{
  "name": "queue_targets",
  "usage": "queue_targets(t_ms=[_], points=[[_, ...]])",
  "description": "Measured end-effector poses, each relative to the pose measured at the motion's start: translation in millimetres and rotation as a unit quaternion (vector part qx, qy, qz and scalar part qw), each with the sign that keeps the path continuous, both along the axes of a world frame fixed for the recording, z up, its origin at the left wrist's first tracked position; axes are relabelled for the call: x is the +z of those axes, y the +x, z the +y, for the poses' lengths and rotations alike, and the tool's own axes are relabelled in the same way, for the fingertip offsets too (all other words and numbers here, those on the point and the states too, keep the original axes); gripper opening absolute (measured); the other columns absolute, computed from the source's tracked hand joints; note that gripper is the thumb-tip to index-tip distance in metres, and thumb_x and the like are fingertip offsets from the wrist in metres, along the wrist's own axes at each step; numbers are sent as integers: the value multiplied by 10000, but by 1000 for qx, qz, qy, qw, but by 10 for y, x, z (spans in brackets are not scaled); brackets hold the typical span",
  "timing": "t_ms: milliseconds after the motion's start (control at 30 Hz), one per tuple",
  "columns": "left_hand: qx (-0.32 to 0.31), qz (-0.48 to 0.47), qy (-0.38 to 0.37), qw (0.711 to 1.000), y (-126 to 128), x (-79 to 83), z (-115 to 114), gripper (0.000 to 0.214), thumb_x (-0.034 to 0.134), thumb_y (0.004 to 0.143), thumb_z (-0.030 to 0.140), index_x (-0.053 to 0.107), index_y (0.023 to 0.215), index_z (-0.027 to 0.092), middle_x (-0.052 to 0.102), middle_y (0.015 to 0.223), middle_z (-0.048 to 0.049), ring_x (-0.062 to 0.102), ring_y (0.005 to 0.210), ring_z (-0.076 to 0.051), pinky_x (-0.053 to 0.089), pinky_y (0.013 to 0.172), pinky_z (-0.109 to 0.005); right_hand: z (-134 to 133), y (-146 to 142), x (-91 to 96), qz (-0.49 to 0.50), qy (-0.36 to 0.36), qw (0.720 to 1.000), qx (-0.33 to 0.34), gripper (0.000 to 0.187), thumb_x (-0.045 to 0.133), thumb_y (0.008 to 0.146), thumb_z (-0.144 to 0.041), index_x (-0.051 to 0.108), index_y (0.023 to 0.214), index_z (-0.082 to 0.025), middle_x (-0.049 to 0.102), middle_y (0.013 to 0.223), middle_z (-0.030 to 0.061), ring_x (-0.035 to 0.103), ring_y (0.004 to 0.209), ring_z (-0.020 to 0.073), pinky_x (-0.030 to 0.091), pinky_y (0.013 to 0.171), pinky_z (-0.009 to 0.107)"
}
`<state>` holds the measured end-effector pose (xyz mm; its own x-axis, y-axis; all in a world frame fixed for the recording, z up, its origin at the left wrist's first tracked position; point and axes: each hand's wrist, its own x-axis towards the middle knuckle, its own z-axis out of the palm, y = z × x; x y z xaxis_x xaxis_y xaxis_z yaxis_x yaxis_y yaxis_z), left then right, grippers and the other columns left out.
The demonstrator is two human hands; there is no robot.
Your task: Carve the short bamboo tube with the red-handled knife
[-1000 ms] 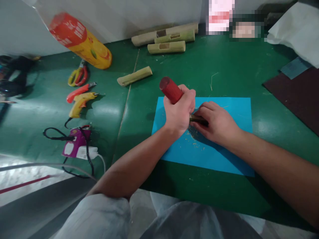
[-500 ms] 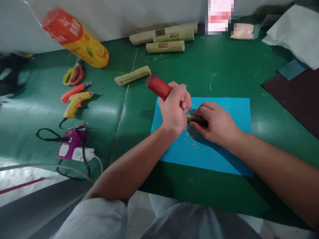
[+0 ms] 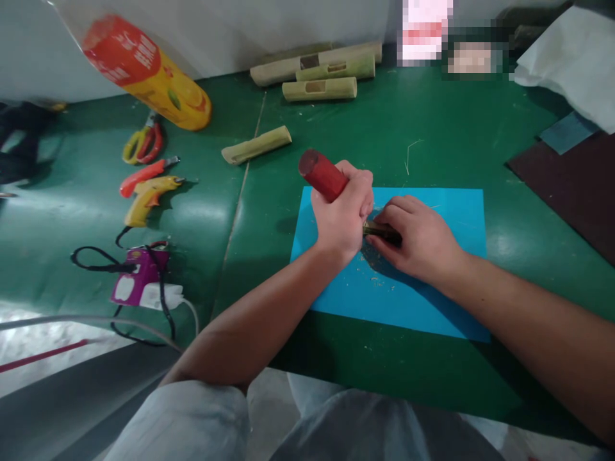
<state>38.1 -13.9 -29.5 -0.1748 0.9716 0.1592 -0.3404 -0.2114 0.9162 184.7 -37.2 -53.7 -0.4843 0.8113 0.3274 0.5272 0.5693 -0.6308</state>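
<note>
My left hand point(image 3: 342, 208) is closed around a thick red handle point(image 3: 323, 174); the tool's working end is hidden behind my fist. My right hand point(image 3: 416, 234) grips a short piece of bamboo point(image 3: 382, 230) between thumb and fingers. The bamboo lies low over a blue sheet point(image 3: 451, 307), its left end meeting the heel of my left fist. Small pale shavings point(image 3: 377, 278) are scattered on the sheet below the hands. Another bamboo piece point(image 3: 257, 145) lies on the green table beyond my left hand.
Several bamboo tubes point(image 3: 319, 89), some with cut-out slots, lie by the wall. At left are scissors point(image 3: 143, 142), a red-handled cutter point(image 3: 147, 177), a yellow glue gun point(image 3: 150, 197), a purple power adapter point(image 3: 144, 272) and an orange-yellow package point(image 3: 148, 70). A dark sheet point(image 3: 571, 186) lies right.
The red handle has swung to the right and tilted more upright, my left fist shifting slightly right with it. My right hand and the bamboo stay nearly still.
</note>
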Motion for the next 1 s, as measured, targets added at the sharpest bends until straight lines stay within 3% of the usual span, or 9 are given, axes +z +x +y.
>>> queue_targets(t_ms=[167, 433, 600, 767, 1000], points=[[-1, 1, 16, 1000, -6, -30, -5, 553, 831, 965, 347, 401, 633, 246, 362, 508, 70, 288, 453, -84, 246, 496, -336, 2, 1, 14, -5, -14, 1000, 0, 106, 704, 957, -275, 616, 902, -254, 672, 919, 77, 588, 893, 265, 449, 803, 413], [-3, 48, 22, 999, 37, -41, -24, 502, 843, 901, 295, 434, 618, 234, 382, 540, 71, 325, 519, -87, 325, 547, -306, 14, 9, -6, 10, -17, 1000, 4, 79, 681, 988, -284, 670, 929, -233, 720, 939, 97, 618, 909, 275, 472, 820, 424], [-49, 11, -53, 997, -9, 81, 44, 622, 878, 817, 327, 315, 568, 238, 308, 466, 83, 275, 431, -65, 243, 444, -280, 18, 20, -26, 20, -27, 999, 10, 101, 707, 991, -296, 678, 916, -234, 713, 928, 88, 614, 909, 270, 478, 820, 419], [-111, -18, -114, 987, -117, 172, 80, 693, 848, 920, 378, 262, 575, 240, 256, 461, 84, 242, 378, -55, 208, 413, -282, 17, 7, -51, 17, -33, 999, -7, 114, 748, 976, -293, 676, 905, -240, 705, 924, 81, 622, 912, 269, 482, 818, 408], [-40, -48, -25, 998, -56, 88, 88, 609, 888, 870, 344, 362, 579, 246, 322, 466, 75, 250, 403, -76, 192, 422, -307, 16, 4, -28, 13, -24, 1000, -16, 100, 731, 953, -299, 670, 910, -234, 708, 936, 98, 613, 898, 275, 458, 783, 405]])
